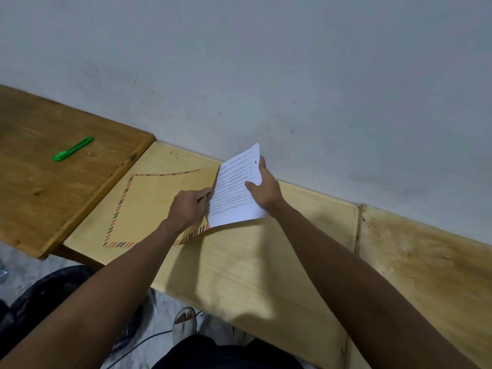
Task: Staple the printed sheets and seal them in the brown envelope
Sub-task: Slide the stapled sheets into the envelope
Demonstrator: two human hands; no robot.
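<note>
A brown envelope [151, 203] with an orange-and-black striped border lies flat on the pale wooden table [239, 262]. The printed white sheets [235, 190] stand tilted at the envelope's right, open end, their left edge at its mouth. My left hand [187, 207] rests on the envelope and pinches its open edge beside the sheets. My right hand [265, 189] grips the sheets from the right side, thumb on the printed face. No stapler is in view.
A green pen-shaped object [73, 148] lies on the darker wooden table [40, 198] at the left. A grey wall [266, 75] runs right behind the tables. Another wooden top [426, 262] adjoins on the right. A sandalled foot [185, 322] and a cable show below.
</note>
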